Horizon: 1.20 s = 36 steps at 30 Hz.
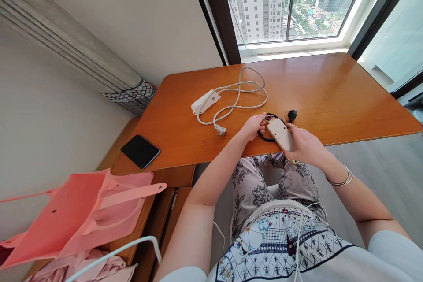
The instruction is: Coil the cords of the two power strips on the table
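Observation:
My right hand grips a beige power strip at the near edge of the wooden table. Its black cable lies coiled under and beside the strip, and the black plug rests just beyond it. My left hand is closed on the coil of black cable at the strip's left side. A second power strip, white, lies farther left on the table with its white cable looped loosely and its plug near my left hand.
A black phone lies on a lower wooden cabinet at the left. A pink bag sits at the lower left. A large window runs behind the table, and a grey curtain hangs at the left wall.

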Tool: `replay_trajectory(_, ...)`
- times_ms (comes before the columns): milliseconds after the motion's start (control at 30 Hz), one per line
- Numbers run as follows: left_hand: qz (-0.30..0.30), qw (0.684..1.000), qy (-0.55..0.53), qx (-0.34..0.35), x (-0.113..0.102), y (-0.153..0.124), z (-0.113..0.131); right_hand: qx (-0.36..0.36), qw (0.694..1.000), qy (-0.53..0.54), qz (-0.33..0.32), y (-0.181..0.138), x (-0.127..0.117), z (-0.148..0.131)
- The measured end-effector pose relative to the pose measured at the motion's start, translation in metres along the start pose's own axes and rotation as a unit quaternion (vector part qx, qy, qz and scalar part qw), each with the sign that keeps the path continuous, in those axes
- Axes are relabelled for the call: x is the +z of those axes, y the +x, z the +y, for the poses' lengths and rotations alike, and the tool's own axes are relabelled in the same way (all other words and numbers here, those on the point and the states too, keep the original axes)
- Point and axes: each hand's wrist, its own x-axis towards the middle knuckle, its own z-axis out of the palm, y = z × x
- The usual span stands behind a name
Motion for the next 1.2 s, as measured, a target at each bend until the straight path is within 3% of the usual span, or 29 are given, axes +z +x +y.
replay_trajectory(100, -0.01, 0.999, 0.012, -0.045, -0.003, 0.0, 0.005, -0.045, 0.997, -0.045, 0.04, 0.011, -0.016, 0.018)
replay_trajectory(233, -0.036, 0.995, 0.04, -0.084, -0.003, 0.001, 0.012, -0.113, 0.99, -0.078, 0.023, 0.023, -0.04, 0.031)
replay_trajectory(433, -0.058, 0.994, 0.052, -0.075, -0.004, 0.004, 0.013, -0.163, 0.983, -0.079, 0.011, 0.026, -0.046, 0.034)
replay_trajectory(767, 0.007, 1.0, -0.001, 0.008, 0.001, -0.001, 0.002, -0.07, 0.991, 0.047, 0.109, 0.013, -0.02, 0.032)
replay_trajectory(1033, 0.045, 0.992, -0.121, 0.012, 0.011, -0.007, -0.007, -0.008, 0.973, 0.158, 0.167, 0.012, -0.003, 0.022)
replay_trajectory(1200, 0.06, 0.981, -0.185, -0.009, 0.016, -0.009, -0.007, -0.004, 0.967, 0.158, 0.199, 0.012, 0.01, 0.021)
